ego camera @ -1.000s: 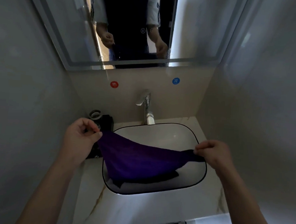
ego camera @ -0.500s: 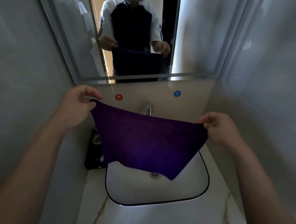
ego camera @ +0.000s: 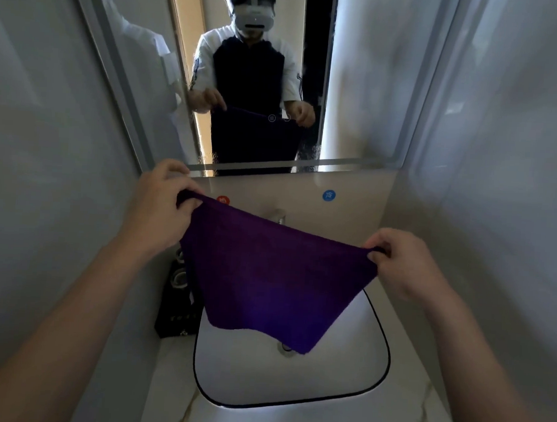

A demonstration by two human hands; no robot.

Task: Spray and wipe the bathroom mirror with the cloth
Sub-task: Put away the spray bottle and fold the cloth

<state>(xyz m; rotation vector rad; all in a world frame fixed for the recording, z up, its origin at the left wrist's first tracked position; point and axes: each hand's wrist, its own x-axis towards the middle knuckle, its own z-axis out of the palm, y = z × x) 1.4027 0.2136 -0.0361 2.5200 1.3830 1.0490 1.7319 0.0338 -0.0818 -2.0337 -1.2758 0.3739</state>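
Observation:
A purple cloth (ego camera: 267, 271) hangs spread out above the sink, stretched between both hands. My left hand (ego camera: 161, 204) pinches its upper left corner, just below the mirror's bottom edge. My right hand (ego camera: 403, 262) pinches the upper right corner, lower and nearer to me. The mirror (ego camera: 358, 70) fills the wall ahead and reflects a person holding the cloth. Droplets or specks show near the mirror's lower edge. No spray bottle is in sight.
A white basin (ego camera: 352, 369) with a dark rim sits in a marbled counter (ego camera: 421, 421). The tap (ego camera: 278, 214) peeks over the cloth. A black holder (ego camera: 175, 302) stands left of the basin. Grey walls close in on both sides.
Both hands lifted the cloth out of the basin and spread it open in front of the mirror. My view tilted upward, showing more of the mirror.

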